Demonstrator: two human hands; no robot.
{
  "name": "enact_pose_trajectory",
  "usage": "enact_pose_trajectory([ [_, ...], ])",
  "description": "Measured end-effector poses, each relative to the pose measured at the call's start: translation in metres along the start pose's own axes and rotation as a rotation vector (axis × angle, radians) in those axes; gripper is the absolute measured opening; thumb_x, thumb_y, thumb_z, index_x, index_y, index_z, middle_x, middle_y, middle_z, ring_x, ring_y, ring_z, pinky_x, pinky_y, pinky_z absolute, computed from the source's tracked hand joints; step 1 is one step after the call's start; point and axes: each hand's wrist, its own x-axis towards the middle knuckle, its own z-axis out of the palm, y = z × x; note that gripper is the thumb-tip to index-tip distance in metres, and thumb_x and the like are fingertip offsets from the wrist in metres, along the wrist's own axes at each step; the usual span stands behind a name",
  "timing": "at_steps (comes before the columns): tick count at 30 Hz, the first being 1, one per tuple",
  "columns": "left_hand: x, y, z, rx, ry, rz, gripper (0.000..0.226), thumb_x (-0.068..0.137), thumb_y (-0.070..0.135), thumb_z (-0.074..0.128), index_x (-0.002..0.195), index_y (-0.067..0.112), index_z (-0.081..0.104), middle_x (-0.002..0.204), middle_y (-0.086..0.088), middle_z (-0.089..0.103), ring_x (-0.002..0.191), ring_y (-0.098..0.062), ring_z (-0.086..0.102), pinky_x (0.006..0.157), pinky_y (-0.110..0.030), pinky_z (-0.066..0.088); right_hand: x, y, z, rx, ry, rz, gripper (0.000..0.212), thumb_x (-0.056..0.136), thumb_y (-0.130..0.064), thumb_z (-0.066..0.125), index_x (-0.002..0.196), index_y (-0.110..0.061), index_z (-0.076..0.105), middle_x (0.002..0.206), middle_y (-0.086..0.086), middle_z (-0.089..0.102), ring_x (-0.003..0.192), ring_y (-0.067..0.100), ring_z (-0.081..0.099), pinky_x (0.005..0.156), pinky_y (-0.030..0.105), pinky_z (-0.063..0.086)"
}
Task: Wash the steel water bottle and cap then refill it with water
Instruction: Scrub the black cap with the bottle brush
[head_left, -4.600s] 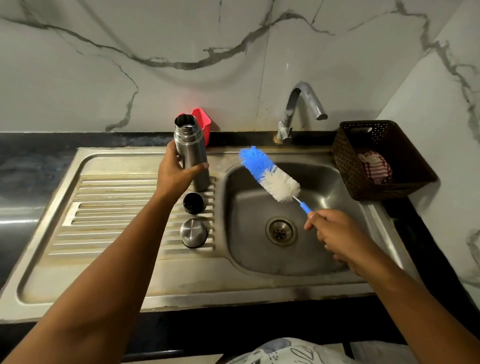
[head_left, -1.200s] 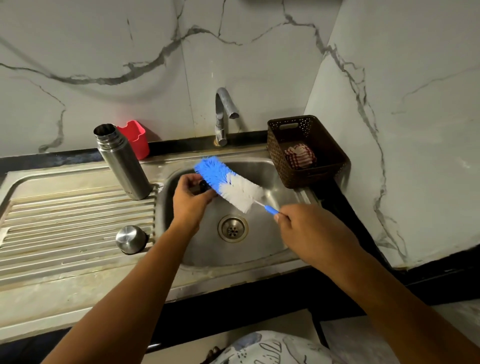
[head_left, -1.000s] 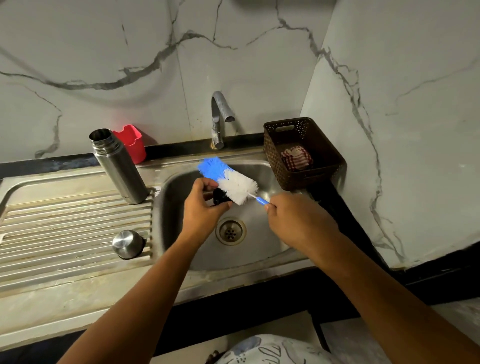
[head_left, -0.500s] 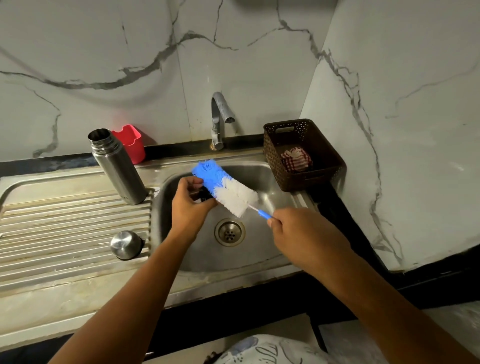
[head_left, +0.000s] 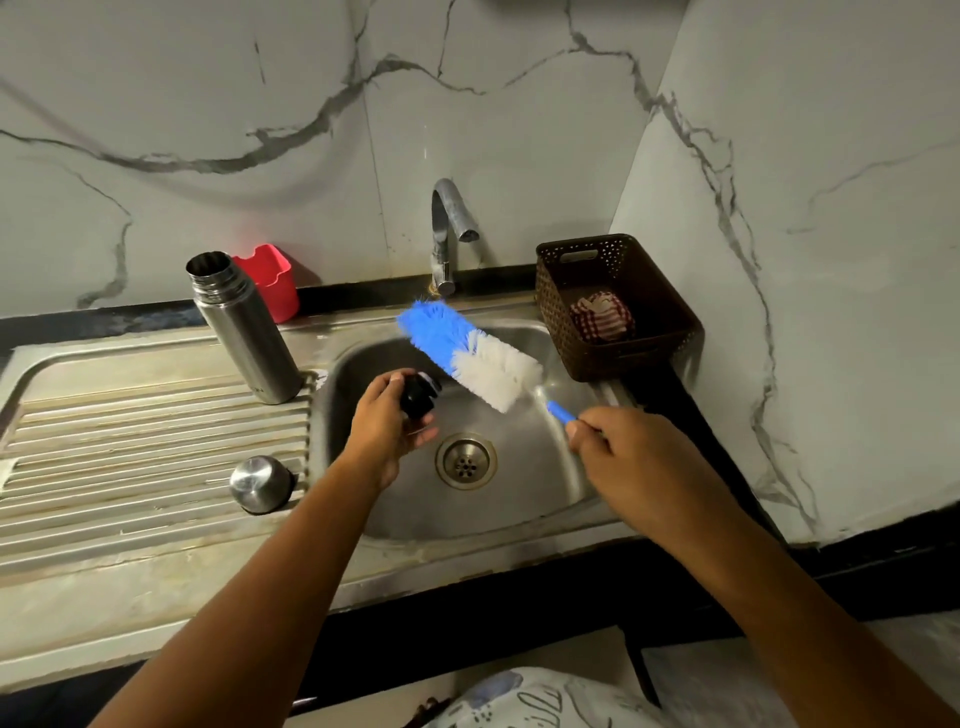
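Steel water bottle (head_left: 244, 332) stands upright, mouth open, on the drainboard (head_left: 130, 431) left of the basin (head_left: 519, 499), just in front of the red holder (head_left: 270, 280). We read that as parked clear while we do the small parts. Steel cap (head_left: 261, 483) sits rounded side up on the near ribs, apart from the bottle.

Our left hand (head_left: 387, 431) is curled round the black stopper (head_left: 418, 397), holding it over the basin so drips go to the drain (head_left: 466, 461). Our right hand (head_left: 639, 457) is clamped on the blue handle of the bottle brush (head_left: 470, 356). The bristle head angles up to the far left, just beside the stopper; we cannot tell whether they touch.

No water visible from the tap (head_left: 449, 228). The brown basket (head_left: 618, 306) holding a checked cloth (head_left: 602, 317) sits on the right, not involved.

Our read is that we are on the stopper scrub, and the bottle, steel cap, rinse and refill are not yet done. Next we need bristles into the stopper's grooves while we turn it. The risk is a wet stopper slipping into the basin.
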Motion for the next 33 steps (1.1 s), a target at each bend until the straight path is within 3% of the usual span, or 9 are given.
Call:
enact_pose_trajectory([
  [5, 0.004, 0.004, -0.003, -0.117, -0.078, -0.04, 0.044, 0.094, 0.0, 0.071, 0.134, 0.011, 0.058, 0.118, -0.019, 0.073, 0.084, -0.024, 0.073, 0.077, -0.039, 0.066, -0.01, -0.002, 0.003, -0.013, -0.017, -0.005, 0.036, 0.106, -0.04, 0.045, 0.083, -0.019, 0.061, 0.063, -0.003, 0.056, 0.056, 0.013, 0.053, 0.05, 0.03, 0.038],
  [10, -0.006, 0.003, 0.011, 0.09, -0.114, 0.097, 0.043, 0.092, 0.008, 0.077, 0.128, 0.013, 0.053, 0.116, -0.018, 0.073, 0.088, -0.026, 0.074, 0.077, -0.039, 0.066, 0.006, -0.013, 0.014, -0.126, -0.02, 0.022, 0.038, 0.108, -0.04, 0.041, 0.073, -0.024, 0.041, 0.071, -0.006, 0.053, 0.063, 0.015, 0.051, 0.049, 0.03, 0.027],
  [13, -0.007, -0.003, 0.016, 0.226, -0.17, 0.164, 0.042, 0.093, 0.013, 0.078, 0.129, 0.013, 0.055, 0.115, -0.018, 0.072, 0.087, -0.026, 0.077, 0.073, -0.034, 0.064, 0.021, -0.022, 0.019, -0.168, -0.003, 0.009, 0.029, 0.108, -0.038, 0.04, 0.088, -0.022, 0.054, 0.081, -0.002, 0.054, 0.073, 0.021, 0.052, 0.052, 0.031, 0.027],
  [16, -0.003, 0.004, 0.006, 0.094, -0.077, 0.099, 0.036, 0.096, 0.016, 0.075, 0.125, 0.009, 0.056, 0.113, -0.019, 0.075, 0.08, -0.022, 0.075, 0.069, -0.035, 0.065, 0.017, -0.022, 0.013, -0.16, -0.037, 0.0, 0.029, 0.108, -0.039, 0.04, 0.085, -0.024, 0.05, 0.082, -0.003, 0.057, 0.071, 0.018, 0.054, 0.051, 0.03, 0.029],
  [20, 0.0, 0.013, -0.007, -0.028, 0.002, 0.044, 0.018, 0.1, 0.018, 0.07, 0.106, 0.015, 0.054, 0.103, -0.016, 0.076, 0.076, -0.021, 0.072, 0.071, -0.035, 0.064, -0.003, -0.017, 0.012, -0.155, -0.105, -0.002, 0.029, 0.108, -0.042, 0.04, 0.083, -0.029, 0.05, 0.08, -0.005, 0.06, 0.068, 0.014, 0.058, 0.057, 0.033, 0.047],
  [23, -0.01, 0.001, 0.009, 0.103, -0.1, 0.044, 0.03, 0.097, 0.02, 0.074, 0.118, 0.007, 0.056, 0.105, -0.02, 0.077, 0.078, -0.022, 0.075, 0.073, -0.038, 0.064, 0.014, -0.025, 0.016, -0.21, -0.073, 0.014, 0.03, 0.108, -0.039, 0.039, 0.095, -0.022, 0.06, 0.084, -0.001, 0.058, 0.07, 0.018, 0.053, 0.052, 0.03, 0.033],
  [27, -0.009, -0.001, 0.015, 0.024, -0.059, -0.002, 0.038, 0.096, 0.024, 0.076, 0.121, 0.005, 0.055, 0.106, -0.02, 0.077, 0.088, -0.029, 0.074, 0.072, -0.04, 0.066, 0.025, -0.031, 0.013, -0.187, -0.091, 0.035, 0.029, 0.108, -0.038, 0.041, 0.091, -0.021, 0.056, 0.091, 0.004, 0.061, 0.078, 0.024, 0.055, 0.062, 0.033, 0.038],
  [31, 0.0, 0.007, -0.005, -0.074, 0.006, -0.034, 0.029, 0.099, 0.026, 0.072, 0.113, 0.006, 0.055, 0.07, -0.003, 0.077, 0.075, -0.023, 0.075, 0.068, -0.038, 0.066, -0.005, -0.022, 0.011, -0.188, -0.122, 0.007, 0.03, 0.108, -0.041, 0.039, 0.083, -0.027, 0.049, 0.078, -0.004, 0.057, 0.065, 0.012, 0.052, 0.051, 0.03, 0.031],
  [33, -0.006, 0.004, 0.0, -0.018, -0.048, -0.034, 0.03, 0.098, 0.026, 0.072, 0.113, 0.007, 0.054, 0.083, -0.01, 0.079, 0.076, -0.024, 0.075, 0.068, -0.037, 0.066, -0.003, -0.02, 0.016, -0.19, -0.096, 0.017, 0.031, 0.108, -0.041, 0.038, 0.087, -0.026, 0.054, 0.078, -0.004, 0.057, 0.064, 0.012, 0.052, 0.051, 0.03, 0.03],
])
